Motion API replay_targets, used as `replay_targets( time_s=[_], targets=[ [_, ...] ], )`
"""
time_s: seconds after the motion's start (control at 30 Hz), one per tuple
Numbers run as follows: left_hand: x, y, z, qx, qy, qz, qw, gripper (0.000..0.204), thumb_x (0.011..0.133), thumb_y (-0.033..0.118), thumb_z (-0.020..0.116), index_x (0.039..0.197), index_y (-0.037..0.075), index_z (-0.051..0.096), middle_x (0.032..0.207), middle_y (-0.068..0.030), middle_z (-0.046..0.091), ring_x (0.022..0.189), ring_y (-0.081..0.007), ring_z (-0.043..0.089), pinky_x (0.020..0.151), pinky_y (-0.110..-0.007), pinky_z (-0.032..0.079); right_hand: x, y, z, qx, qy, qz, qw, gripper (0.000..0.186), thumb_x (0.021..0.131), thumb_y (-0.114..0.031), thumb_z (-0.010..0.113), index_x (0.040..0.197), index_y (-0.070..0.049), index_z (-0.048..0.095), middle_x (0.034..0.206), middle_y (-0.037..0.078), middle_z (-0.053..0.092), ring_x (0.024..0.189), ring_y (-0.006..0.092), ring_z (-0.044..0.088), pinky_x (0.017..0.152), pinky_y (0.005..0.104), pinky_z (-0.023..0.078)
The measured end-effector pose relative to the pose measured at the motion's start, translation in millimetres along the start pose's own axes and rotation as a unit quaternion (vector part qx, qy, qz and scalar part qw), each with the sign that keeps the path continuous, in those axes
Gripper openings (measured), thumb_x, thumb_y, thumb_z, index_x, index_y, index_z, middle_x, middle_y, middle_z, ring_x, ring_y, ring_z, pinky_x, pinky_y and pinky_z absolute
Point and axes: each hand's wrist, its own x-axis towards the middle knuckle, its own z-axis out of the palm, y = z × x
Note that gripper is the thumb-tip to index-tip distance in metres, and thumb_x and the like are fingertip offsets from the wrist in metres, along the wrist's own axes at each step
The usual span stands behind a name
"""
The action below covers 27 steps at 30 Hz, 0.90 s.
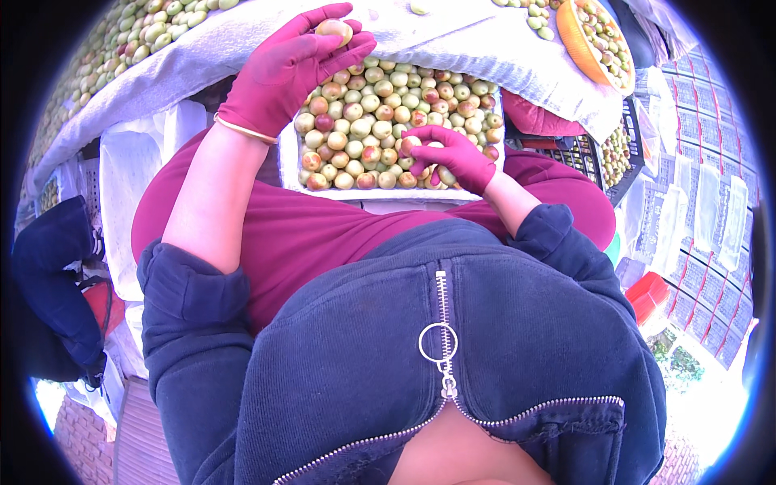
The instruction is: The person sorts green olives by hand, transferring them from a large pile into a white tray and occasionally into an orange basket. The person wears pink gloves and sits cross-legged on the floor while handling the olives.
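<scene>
My left hand (279, 73), in a dark pink glove, is raised at the far left corner of a white-rimmed box (380, 195). A pale jujube (335, 32) sits between its thumb and fingers. The box stands in front of my lap, full of green, yellowish and reddish jujubes (368, 121). Over its right part reaches my right hand (457, 158), gloved alike. Its thumb and fingers close around a jujube with a reddish patch (410, 145), just above the others. The right palm is turned down and hidden.
Behind the box, a white cloth (218, 40) covers a surface with loose jujubes (129, 40) at the far left. An orange basket (575, 40) of jujubes stands far right, above a black crate (629, 153). Stacked grey crates (715, 186) line the right; another person's dark sleeve (52, 275) shows left.
</scene>
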Motion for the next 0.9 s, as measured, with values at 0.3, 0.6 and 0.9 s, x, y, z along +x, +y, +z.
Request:
replay_targets(
  time_s=[0.3,0.6,0.9],
  targets=[
    [2.5,0.4,4.6,0.060,0.036,-0.028,0.997,0.045,0.088,0.005,0.055,0.130,-0.002,0.040,0.117,-0.0162,0.054,0.111,-0.0293,0.055,0.101,-0.043,0.044,10.1,6.2,7.1,-0.141,-0.022,0.024,0.989,0.041,0.086,-0.026,0.066,0.121,-0.008,0.054,0.088,0.004,0.062,0.061,0.0110,0.060,0.049,0.0245,0.048],
    [-12.4,-46.9,29.6,0.588,-0.123,-0.066,0.797,0.044,0.079,0.019,0.074,0.120,0.015,0.060,0.092,-0.0013,0.062,0.085,-0.0106,0.057,0.077,-0.026,0.047,-8.5,-25.3,4.2,0.092,-0.044,-0.027,0.994,0.046,0.086,-0.027,0.066,0.122,-0.002,0.051,0.099,0.006,0.062,0.072,0.0098,0.061,0.053,0.0218,0.047],
    [-11.1,-104.4,21.3,0.652,-0.122,0.051,0.747,0.041,0.080,0.024,0.072,0.117,0.014,0.059,0.099,-0.0085,0.062,0.086,-0.0226,0.059,0.075,-0.032,0.047,-23.1,-26.5,-26.7,0.130,-0.003,0.012,0.991,0.046,0.088,-0.032,0.063,0.123,-0.004,0.055,0.097,0.007,0.063,0.073,0.0117,0.063,0.055,0.0211,0.050]
  ],
)
